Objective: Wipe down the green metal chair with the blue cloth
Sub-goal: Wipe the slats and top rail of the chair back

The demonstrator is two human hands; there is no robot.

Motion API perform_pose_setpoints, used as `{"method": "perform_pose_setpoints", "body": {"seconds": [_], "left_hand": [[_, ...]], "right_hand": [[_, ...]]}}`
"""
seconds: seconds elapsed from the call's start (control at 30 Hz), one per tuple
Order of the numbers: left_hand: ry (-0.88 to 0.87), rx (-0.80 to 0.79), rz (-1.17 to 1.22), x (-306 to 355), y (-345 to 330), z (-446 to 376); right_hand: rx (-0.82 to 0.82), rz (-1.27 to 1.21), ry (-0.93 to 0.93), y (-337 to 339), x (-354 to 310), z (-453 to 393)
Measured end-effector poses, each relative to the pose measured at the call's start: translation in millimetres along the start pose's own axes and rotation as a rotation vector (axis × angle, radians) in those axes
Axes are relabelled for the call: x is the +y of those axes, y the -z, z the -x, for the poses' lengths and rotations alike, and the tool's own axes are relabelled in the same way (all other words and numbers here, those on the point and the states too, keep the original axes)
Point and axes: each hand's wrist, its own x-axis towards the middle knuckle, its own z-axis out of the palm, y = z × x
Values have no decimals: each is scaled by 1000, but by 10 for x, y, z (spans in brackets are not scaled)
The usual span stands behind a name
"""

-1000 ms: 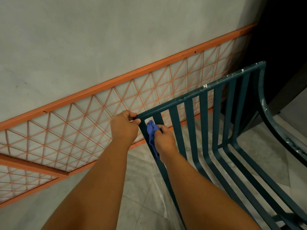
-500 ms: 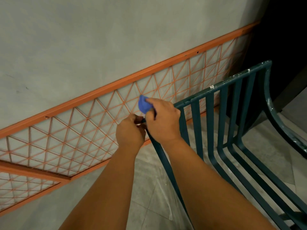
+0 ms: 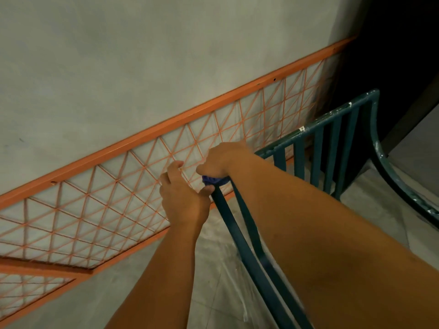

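The green metal chair (image 3: 316, 148) stands to my right with its slatted back toward the wall. My right hand (image 3: 223, 159) is curled over the left end of the chair's top rail and grips the blue cloth (image 3: 212, 180), which bunches out beneath the hand at the corner. My left hand (image 3: 183, 198) sits just left of that corner, its thumb touching the outer upright bar; its fingers are loosely spread against nothing I can make out. My right forearm hides much of the seat slats.
A grey wall with an orange metal lattice frame (image 3: 142, 186) runs close behind the chair. The chair's curved armrest (image 3: 389, 172) with chipped white paint is at the right. Grey floor tiles (image 3: 213, 293) lie below. A dark opening (image 3: 403, 43) is at the top right.
My right hand with the cloth has gone from the upright slat up onto the top rail's left corner. My left hand has let go of the rail end and slid lower.
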Motion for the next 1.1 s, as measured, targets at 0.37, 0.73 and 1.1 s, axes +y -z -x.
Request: {"method": "perform_pose_setpoints", "body": {"seconds": [0.37, 0.73, 1.1], "left_hand": [[-90, 18, 31, -43, -75, 6], [-218, -134, -75, 130, -40, 20], [-251, -232, -347, 486, -304, 45]], "right_hand": [[759, -178, 277, -642, 52, 343], [795, -1392, -110, -648, 193, 865], [1041, -1303, -40, -302, 759, 811]]}}
